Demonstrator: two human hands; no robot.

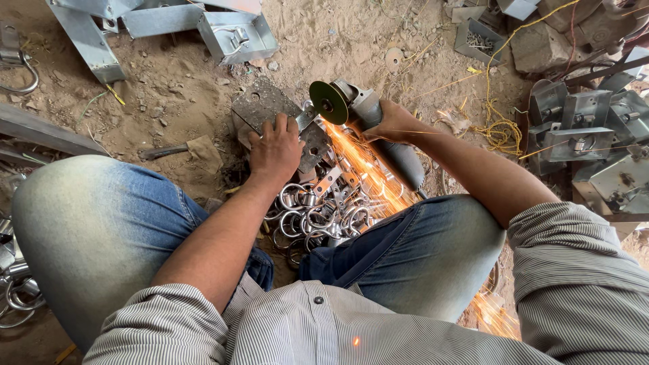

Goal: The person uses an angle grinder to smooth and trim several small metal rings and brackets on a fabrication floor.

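My right hand (pixel 392 123) grips a grey angle grinder (pixel 378 132) with a green disc (pixel 328 103). The disc touches a small metal piece (pixel 307 120) and throws orange sparks (pixel 365 172) back toward my knees. My left hand (pixel 275 150) presses down on that piece, which lies on a dark flat steel plate (pixel 260 103) resting on the sandy ground. Just below the plate lies a heap of shiny metal rings and hooks (pixel 314 213), between my legs.
Galvanised metal brackets (pixel 236 34) lie at the top left and more bracket assemblies (pixel 581 125) at the right. A yellow cord (pixel 499 128) coils beside my right forearm. A hammer (pixel 169 152) lies on the dirt at the left. More rings (pixel 17 290) sit beside my left knee.
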